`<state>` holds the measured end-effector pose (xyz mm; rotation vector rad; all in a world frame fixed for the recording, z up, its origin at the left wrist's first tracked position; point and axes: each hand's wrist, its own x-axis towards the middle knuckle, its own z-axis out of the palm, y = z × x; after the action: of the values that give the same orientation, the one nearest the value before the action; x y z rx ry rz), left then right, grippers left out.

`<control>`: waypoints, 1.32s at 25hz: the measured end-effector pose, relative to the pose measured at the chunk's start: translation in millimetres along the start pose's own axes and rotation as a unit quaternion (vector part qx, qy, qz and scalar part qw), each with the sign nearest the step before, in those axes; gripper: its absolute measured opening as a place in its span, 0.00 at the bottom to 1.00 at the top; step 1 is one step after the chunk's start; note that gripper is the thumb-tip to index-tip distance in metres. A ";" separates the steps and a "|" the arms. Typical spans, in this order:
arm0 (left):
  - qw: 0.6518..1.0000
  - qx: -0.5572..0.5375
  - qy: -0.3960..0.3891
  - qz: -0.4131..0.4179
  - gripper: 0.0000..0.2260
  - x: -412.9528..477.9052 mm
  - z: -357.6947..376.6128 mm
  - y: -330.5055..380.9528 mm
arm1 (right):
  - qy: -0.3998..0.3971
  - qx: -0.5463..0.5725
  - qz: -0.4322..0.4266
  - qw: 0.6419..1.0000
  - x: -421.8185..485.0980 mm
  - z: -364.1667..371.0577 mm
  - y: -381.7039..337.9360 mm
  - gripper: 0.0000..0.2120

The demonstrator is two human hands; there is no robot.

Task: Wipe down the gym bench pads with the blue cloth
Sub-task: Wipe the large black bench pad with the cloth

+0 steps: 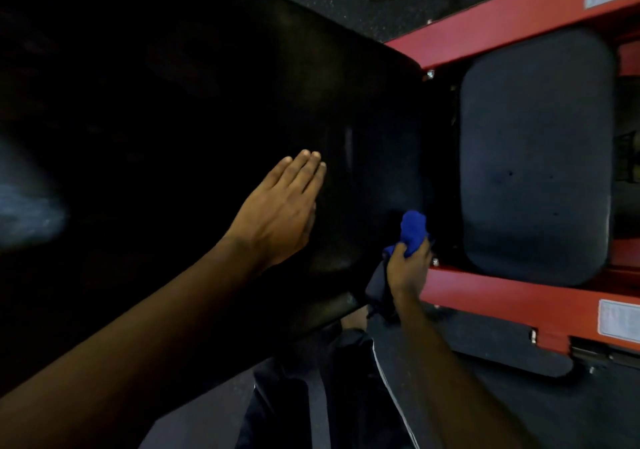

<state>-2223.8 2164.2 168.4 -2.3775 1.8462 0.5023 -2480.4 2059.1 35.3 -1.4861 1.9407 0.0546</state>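
A large black back pad (194, 102) fills the left and centre of the head view. To its right lies a smaller dark seat pad (533, 157). My left hand (280, 213) rests flat on the back pad, fingers straight and together. My right hand (407, 268) grips a bunched blue cloth (412, 228) at the back pad's lower right corner, by the gap between the two pads.
A red steel frame (485, 289) runs along both sides of the seat pad, with white labels on it. Dark speckled rubber floor (519, 410) lies below and beyond. My dark trousers (311, 396) with a white stripe show at the bottom.
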 end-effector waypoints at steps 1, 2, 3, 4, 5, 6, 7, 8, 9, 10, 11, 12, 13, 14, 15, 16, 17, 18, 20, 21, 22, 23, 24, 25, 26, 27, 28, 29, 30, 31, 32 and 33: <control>1.000 0.005 -0.018 -0.010 0.28 10.3 8.0 6.0 | 0.013 0.002 0.032 0.999 21.4 -0.3 -0.3 0.29; 0.999 0.016 -0.034 -0.021 0.28 17.1 17.1 9.3 | 0.022 0.004 0.065 0.998 36.2 -1.0 -2.6 0.28; 0.998 0.040 -0.045 -0.027 0.28 20.4 25.2 11.1 | 0.031 0.001 0.087 0.996 44.9 -1.2 -5.7 0.28; 0.996 0.070 -0.047 -0.029 0.28 19.9 31.5 12.7 | 0.037 -0.004 0.095 0.995 44.9 -1.3 -9.9 0.28; 0.994 0.093 -0.040 -0.030 0.29 18.2 36.9 13.7 | 0.041 -0.005 0.084 0.996 37.9 -0.8 -15.0 0.28; 0.994 0.102 -0.025 -0.033 0.29 16.2 41.4 13.6 | 0.036 0.001 0.044 0.998 23.4 1.1 -21.9 0.28; 0.995 0.097 -0.013 -0.038 0.29 15.7 43.1 13.0 | 0.021 0.010 -0.017 1.000 4.3 4.5 -29.5 0.28; 0.996 0.083 -0.008 -0.039 0.28 16.8 43.4 13.9 | -0.006 0.018 -0.090 0.996 -16.7 7.6 -36.6 0.28; 0.997 0.074 -0.008 -0.038 0.29 17.8 43.5 14.5 | -0.040 0.021 -0.168 0.985 -35.9 10.3 -42.4 0.29; 0.997 0.070 -0.009 -0.036 0.29 18.7 43.4 14.5 | -0.067 0.015 -0.240 0.968 -45.9 13.7 -48.5 0.30; 0.997 0.069 -0.014 -0.036 0.30 19.6 42.7 14.2 | -0.080 0.010 -0.290 0.954 -40.7 14.2 -59.8 0.31; 0.997 0.068 -0.018 -0.037 0.30 19.9 42.6 13.5 | -0.070 0.005 -0.309 0.948 -23.1 16.3 -72.9 0.31; 0.997 0.066 -0.017 -0.036 0.30 19.7 43.2 13.4 | -0.052 0.001 -0.292 0.955 0.2 19.7 -86.6 0.31; 0.997 0.066 -0.012 -0.036 0.30 18.7 43.7 13.8 | -0.025 -0.001 -0.247 0.969 27.7 23.2 -103.0 0.30; 0.997 0.066 -0.010 -0.036 0.30 17.9 44.6 14.8 | 0.000 0.004 -0.182 0.983 57.8 23.7 -120.9 0.29; 0.997 0.064 -0.009 -0.037 0.30 17.7 45.8 15.0 | 0.014 0.012 -0.115 0.993 84.2 22.8 -139.8 0.28; 0.997 0.062 -0.008 -0.039 0.30 17.9 46.5 15.2 | 0.019 0.017 -0.066 0.997 102.4 22.3 -159.3 0.28; 0.997 0.060 -0.006 -0.038 0.30 18.5 47.3 14.7 | 0.021 0.019 -0.048 0.998 108.7 23.4 -178.5 0.28; 0.998 0.046 0.000 -0.037 0.30 18.9 47.6 13.1 | 0.007 0.023 -0.113 0.993 92.3 32.7 -209.6 0.28; 0.999 0.038 0.002 -0.036 0.31 19.4 47.5 12.6 | -0.009 0.026 -0.179 0.983 75.3 37.4 -219.7 0.28; 0.999 0.033 0.002 -0.034 0.31 19.9 47.1 12.8 | -0.030 0.024 -0.246 0.968 57.4 41.7 -224.2 0.28; 0.999 0.032 -0.001 -0.034 0.31 20.0 46.3 13.2 | -0.045 0.020 -0.299 0.953 44.3 44.2 -225.5 0.29; 0.999 0.032 -0.002 -0.035 0.31 20.8 45.9 13.5 | -0.055 0.017 -0.330 0.942 39.1 45.1 -225.1 0.29; 0.999 0.034 -0.004 -0.035 0.31 21.4 45.4 13.9 | -0.062 0.014 -0.346 0.936 41.2 44.7 -223.0 0.29; 0.999 0.034 -0.006 -0.036 0.31 22.1 45.3 14.3 | -0.065 0.010 -0.354 0.933 47.3 42.7 -220.7 0.29; 0.999 0.033 -0.009 -0.038 0.31 22.3 45.0 14.2 | -0.066 0.006 -0.354 0.933 54.1 40.0 -216.7 0.29; 0.999 0.033 -0.011 -0.039 0.31 22.0 45.3 13.7 | -0.066 0.004 -0.353 0.933 56.5 37.7 -210.2 0.28; 0.999 0.034 -0.011 -0.039 0.31 21.3 45.5 13.3 | -0.065 0.008 -0.348 0.935 52.1 35.6 -201.7 0.28; 0.999 0.037 -0.008 -0.040 0.31 20.6 46.1 13.1 | -0.064 0.014 -0.341 0.938 40.3 34.3 -189.8 0.28; 0.998 0.038 -0.004 -0.041 0.31 19.8 46.0 13.3 | -0.065 0.012 -0.339 0.938 23.3 32.3 -175.3 0.28; 0.998 0.040 0.001 -0.041 0.31 19.7 46.1 14.0 | -0.073 0.003 -0.344 0.936 5.9 29.7 -159.9 0.28; 0.998 0.046 0.003 -0.039 0.31 19.5 46.1 14.2 | -0.092 -0.010 -0.355 0.930 -8.4 27.3 -146.2 0.28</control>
<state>-2242.5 2154.8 120.7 -2.3818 1.7302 0.3947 -2339.5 2027.0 71.3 -2.0291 1.1706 -0.1070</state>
